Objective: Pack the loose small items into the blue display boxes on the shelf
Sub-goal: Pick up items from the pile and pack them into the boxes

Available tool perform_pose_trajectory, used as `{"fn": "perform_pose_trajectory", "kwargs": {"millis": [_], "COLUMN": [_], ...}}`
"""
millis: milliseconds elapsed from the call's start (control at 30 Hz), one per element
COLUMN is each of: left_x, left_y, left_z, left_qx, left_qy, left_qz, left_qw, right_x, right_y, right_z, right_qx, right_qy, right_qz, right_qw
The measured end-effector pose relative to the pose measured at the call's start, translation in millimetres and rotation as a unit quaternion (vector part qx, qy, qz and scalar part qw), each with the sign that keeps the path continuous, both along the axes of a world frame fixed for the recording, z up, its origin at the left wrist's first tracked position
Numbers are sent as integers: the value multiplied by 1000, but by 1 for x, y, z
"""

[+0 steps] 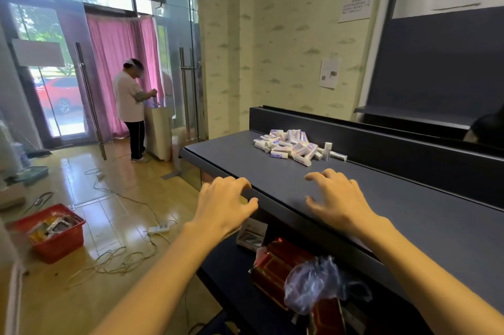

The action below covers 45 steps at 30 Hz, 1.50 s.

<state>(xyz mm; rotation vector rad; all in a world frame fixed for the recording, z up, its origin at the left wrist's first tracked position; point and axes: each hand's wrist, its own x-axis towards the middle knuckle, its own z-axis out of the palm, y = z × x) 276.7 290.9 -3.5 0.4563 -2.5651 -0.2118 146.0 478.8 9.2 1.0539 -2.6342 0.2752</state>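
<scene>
Nothing is packed yet, as far as I can judge. The loose small items (296, 146), little white packets with blue and red print, all lie in one heap on the dark shelf (409, 211), toward its far side and close against the raised back ledge. One packet at the right edge of the heap stands upright; the rest lie tumbled over each other. I cannot see any blue display box anywhere on the shelf, so the place they must go into is out of view or not set out.

My left hand (223, 203) hovers at the shelf's near front edge, fingers loosely curled and spread, holding nothing; I cannot tell whether the fingertips touch the edge. My right hand (336, 198) is over the shelf top, nearer me than the heap and well apart from it, fingers also spread and bent, empty.

So the whole job seems left: find or bring the boxes, then move the heap into them a few packets at a time.

Below the shelf's front edge, on a lower level, lie red packages (275, 261) and a crumpled clear plastic bag (313, 285). Left of the shelf, on the floor, sits a red basket (58, 242) among loose cables.
</scene>
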Motion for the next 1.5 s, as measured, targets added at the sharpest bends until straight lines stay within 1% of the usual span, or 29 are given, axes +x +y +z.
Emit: {"fn": "perform_pose_trajectory", "kwargs": {"millis": [300, 500, 633, 800, 933, 1200, 1333, 1500], "left_x": [-87, -154, -204, -260, -295, -319, -318, -316], "left_y": [-109, -182, -215, -228, -229, -228, -230, -232], "left_z": [-12, -4, -1, -7, -13, -27, -31, -33], "left_qx": [27, 32, 32, 28, 20, 33, 27, 35], "left_qy": [-9, -17, -23, -40, -36, -8, 16, 7], "left_qz": [-73, -139, -186, -239, -278, -306, -302, -300], "left_qw": [997, 990, 982, 970, 960, 951, 953, 953], "right_x": [-63, -106, -130, -156, -171, -181, -180, -184], "right_y": [-96, -160, -191, -205, -209, -208, -208, -208], "right_z": [-10, -8, -10, -14, -18, -27, -32, -36], "right_qx": [-7, -18, -38, -41, -33, -47, -74, -132], "right_qy": [-2, -15, -11, -6, 4, 34, 31, 36], "right_qz": [-70, -136, -171, -231, -262, -239, -236, -237], "right_qw": [998, 990, 985, 972, 964, 969, 969, 962]}}
